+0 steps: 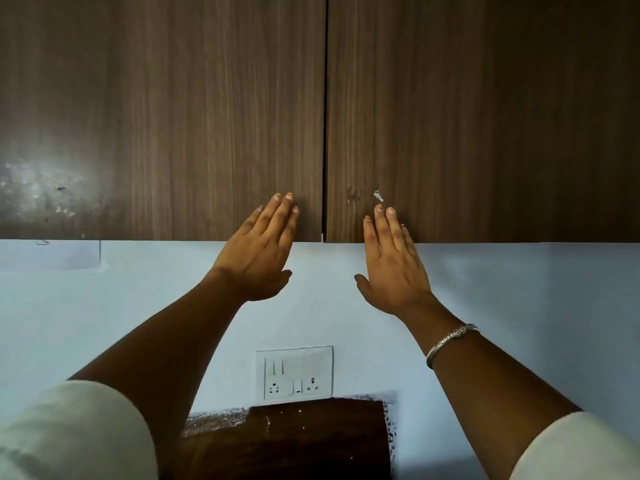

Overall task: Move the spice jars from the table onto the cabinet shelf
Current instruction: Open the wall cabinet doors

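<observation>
A dark wood wall cabinet fills the top of the head view, its left door [166,116] and right door [485,116] both closed, with a thin gap between them. My left hand [258,251] lies flat with straight fingers against the lower right corner of the left door. My right hand [393,261] does the same on the lower left corner of the right door; a silver bangle sits on that wrist. No spice jar or table is in view, and the shelf is hidden behind the doors.
A pale blue wall runs under the cabinet, with a white switch and socket plate [294,374] at centre. A dark brown wooden panel [287,441] lies below the plate. The left door has a pale scuffed patch [41,188].
</observation>
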